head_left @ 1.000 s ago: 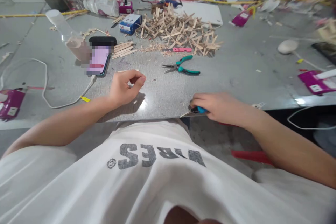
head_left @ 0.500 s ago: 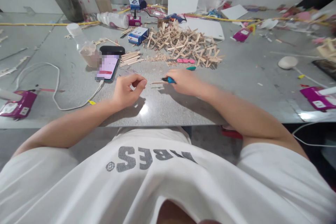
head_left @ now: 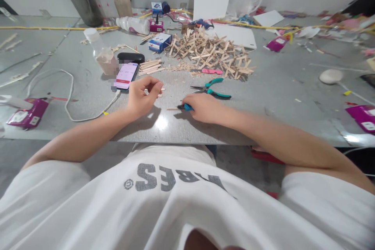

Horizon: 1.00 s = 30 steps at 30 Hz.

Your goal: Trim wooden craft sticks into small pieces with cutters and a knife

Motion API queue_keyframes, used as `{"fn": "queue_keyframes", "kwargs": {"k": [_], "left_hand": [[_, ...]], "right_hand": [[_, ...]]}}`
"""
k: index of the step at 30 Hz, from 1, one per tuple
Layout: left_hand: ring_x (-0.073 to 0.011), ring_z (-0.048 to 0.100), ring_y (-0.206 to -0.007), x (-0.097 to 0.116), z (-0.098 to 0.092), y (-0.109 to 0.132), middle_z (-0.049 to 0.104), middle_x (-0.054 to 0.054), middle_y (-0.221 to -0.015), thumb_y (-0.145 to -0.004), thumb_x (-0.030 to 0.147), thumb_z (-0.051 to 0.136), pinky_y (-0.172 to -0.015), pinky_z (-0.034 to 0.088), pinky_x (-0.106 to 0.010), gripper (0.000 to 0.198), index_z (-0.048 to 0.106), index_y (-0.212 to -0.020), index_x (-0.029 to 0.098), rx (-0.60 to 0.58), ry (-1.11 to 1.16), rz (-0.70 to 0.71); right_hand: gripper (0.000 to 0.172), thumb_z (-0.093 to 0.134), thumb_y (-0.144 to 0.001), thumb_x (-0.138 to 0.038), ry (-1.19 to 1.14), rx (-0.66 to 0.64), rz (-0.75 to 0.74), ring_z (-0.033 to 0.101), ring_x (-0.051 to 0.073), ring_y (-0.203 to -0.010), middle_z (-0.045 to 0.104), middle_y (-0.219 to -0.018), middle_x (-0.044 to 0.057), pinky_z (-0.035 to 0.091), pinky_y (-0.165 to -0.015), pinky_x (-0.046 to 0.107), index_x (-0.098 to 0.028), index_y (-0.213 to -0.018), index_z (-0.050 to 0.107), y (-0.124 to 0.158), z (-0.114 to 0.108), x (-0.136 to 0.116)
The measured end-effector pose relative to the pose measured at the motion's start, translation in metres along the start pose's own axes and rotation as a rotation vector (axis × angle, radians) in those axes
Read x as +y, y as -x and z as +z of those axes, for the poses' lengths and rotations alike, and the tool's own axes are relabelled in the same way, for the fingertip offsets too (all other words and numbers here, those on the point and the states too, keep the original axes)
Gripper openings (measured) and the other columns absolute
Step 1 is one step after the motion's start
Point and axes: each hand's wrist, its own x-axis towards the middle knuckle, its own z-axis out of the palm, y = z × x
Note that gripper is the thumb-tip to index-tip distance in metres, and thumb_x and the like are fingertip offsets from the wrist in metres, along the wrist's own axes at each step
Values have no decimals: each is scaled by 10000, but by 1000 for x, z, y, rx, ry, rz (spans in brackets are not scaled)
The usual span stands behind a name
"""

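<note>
My right hand (head_left: 205,107) is closed around blue-handled pliers (head_left: 186,107), their dark jaws facing left. A thin wooden stick (head_left: 172,109) extends left from the jaws; whether they grip it is unclear. To the left, my left hand (head_left: 142,97) is curled, thumb and index finger together. Small pale wooden pieces (head_left: 160,94) show beside its fingertips; I cannot tell if it holds them. Teal-handled long-nose pliers (head_left: 212,89) lie spread on the table just beyond my right hand. Farther back are a heap of crossed wooden sticks (head_left: 211,50) and a row of flat sticks (head_left: 150,66).
A phone (head_left: 126,76) with a white cable, a black case (head_left: 131,58) and a clear bottle (head_left: 102,58) stand or lie left. Behind are a blue box (head_left: 159,42) and a pink-handled tool (head_left: 212,71). A white mouse (head_left: 331,76) is at right.
My right hand has come nearer the table's front edge with the blue-handled pliers and stick, uncovering the teal-handled pliers. My left hand stays curled. The view has shifted slightly.
</note>
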Motion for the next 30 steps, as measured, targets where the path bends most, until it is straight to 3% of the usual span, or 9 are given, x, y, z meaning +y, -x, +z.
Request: {"fn": "queue_keyframes", "kwargs": {"k": [3,6,10,13,17,22,26,30], "left_hand": [[-108,625,-547,-2,-2,-3,725,-12,-666,-946,409,761,-558,481,-259,245,740,-822,199,14,-9,-24],[-119,629,-554,0,-3,-2,739,-18,-666,-936,415,754,-564,494,-265,236,742,-821,209,3,-17,-44],[-128,632,-579,1,-3,1,748,-28,-688,-963,433,720,-602,513,-282,263,737,-824,211,-35,-57,-30],[-134,632,-608,-3,-2,1,747,-31,-708,-969,414,666,-638,507,-293,262,739,-835,201,-117,-137,-20],[-132,612,-648,-5,-2,0,761,-35,-744,-932,367,659,-672,476,-286,233,781,-883,175,-188,-230,-51],[-140,597,-657,3,-3,-1,765,-46,-777,-965,394,605,-681,446,-287,340,826,-1020,142,-321,-375,-129],[-146,607,-655,11,-1,2,805,-67,-896,-937,443,672,-718,463,-298,382,838,-1113,147,-566,-460,-107],[-211,713,-775,16,1,7,828,-95,-887,-1026,382,540,-728,444,-307,383,851,-1047,159,-783,-505,-65]], "right_hand": [[153,630,-979,-189,55,45,76,714,290,-1048,782,-1180,174,398,-765,335,-168,-1068,753,-32,-11,4],[96,710,-1011,-258,84,49,140,724,260,-1020,779,-1093,152,489,-814,332,-181,-1051,754,-61,-21,10],[391,716,-1105,-474,92,89,270,724,215,-1158,727,-1313,116,648,-1030,425,-155,-1331,720,-92,-30,22],[355,707,-1107,-411,65,167,324,721,240,-1184,725,-1330,145,639,-1039,435,-140,-1335,722,-103,-35,33],[240,624,-1028,-140,14,275,281,706,299,-1106,750,-1248,221,530,-911,387,-106,-1238,733,-89,-32,40],[313,648,-962,-105,6,254,8,686,290,-1168,757,-1302,157,459,-894,344,-153,-1259,737,-37,-3,28],[339,587,-949,-73,20,210,-141,691,256,-1083,762,-1236,142,442,-844,326,-145,-1245,736,-9,21,17],[331,558,-973,-91,-20,223,-235,678,229,-1029,750,-1208,130,433,-817,312,-153,-1251,727,-8,33,17]]}}
